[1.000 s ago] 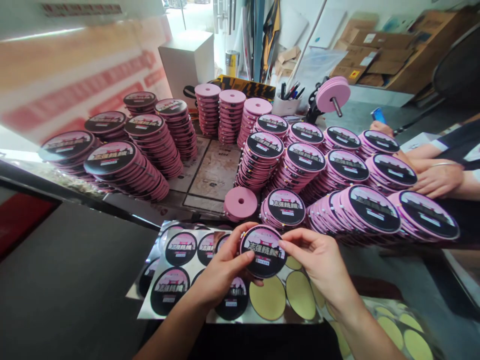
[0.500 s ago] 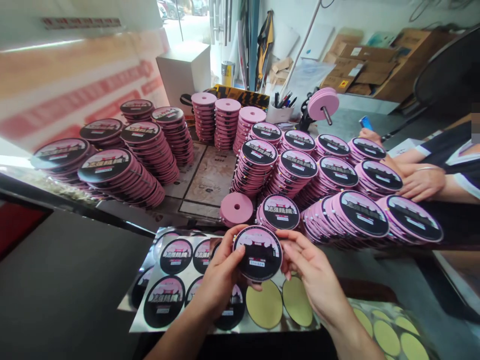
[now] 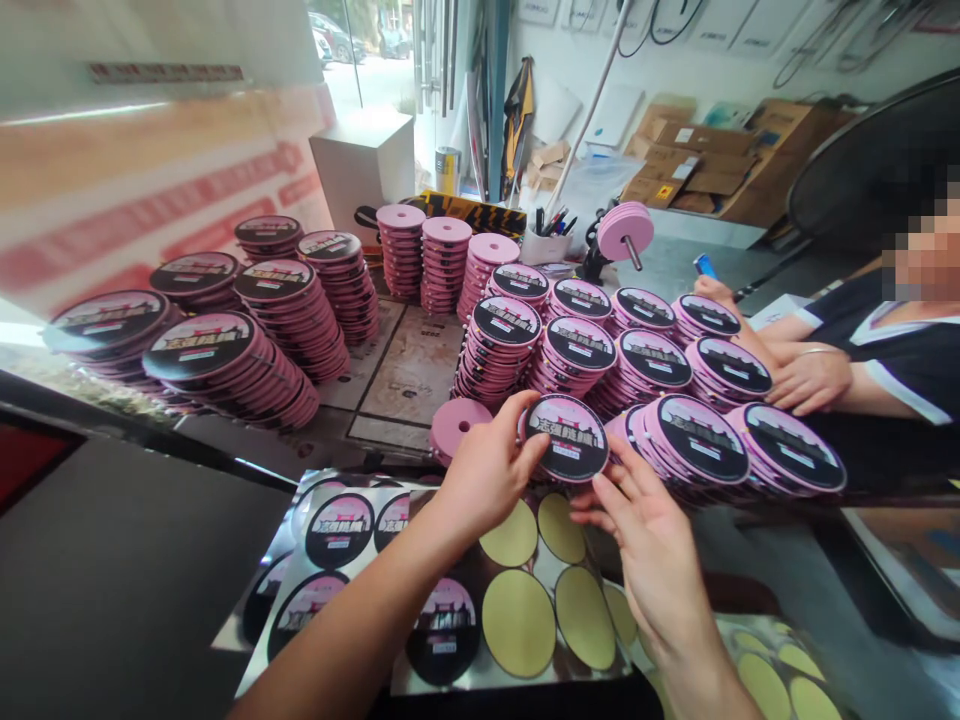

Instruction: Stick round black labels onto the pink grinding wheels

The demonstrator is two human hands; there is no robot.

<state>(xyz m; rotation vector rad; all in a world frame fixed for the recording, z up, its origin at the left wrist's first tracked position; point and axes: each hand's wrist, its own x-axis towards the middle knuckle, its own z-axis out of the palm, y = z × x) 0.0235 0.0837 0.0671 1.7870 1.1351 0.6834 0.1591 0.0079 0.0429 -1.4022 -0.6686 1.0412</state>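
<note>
My left hand (image 3: 499,455) grips a pink disc (image 3: 568,440) by its left edge, thumb on top. A round black-and-pink printed label covers the disc's top face. The disc is held over the near end of the stacks, hiding what lies under it. My right hand (image 3: 637,520) is at the disc's lower right edge, fingers extended and apart, some of them close to or touching the rim. Below both hands lies a silver sticker sheet (image 3: 495,685) with round printed labels and bare yellow circles. Beside my left hand sits a plain pink disc (image 3: 450,425) with a centre hole.
Stacks of labelled discs (image 3: 705,440) crowd the right, with more labelled stacks (image 3: 225,350) at the left. Plain pink stacks (image 3: 446,265) stand at the back, near a pen holder (image 3: 546,245) and a rod holding discs (image 3: 626,230). Another person's hands (image 3: 810,378) rest at the right.
The held disc has moved forward and right, away from the sticker sheet to the near stacks. My right hand has shifted down along its edge, and the camera view has shifted slightly.
</note>
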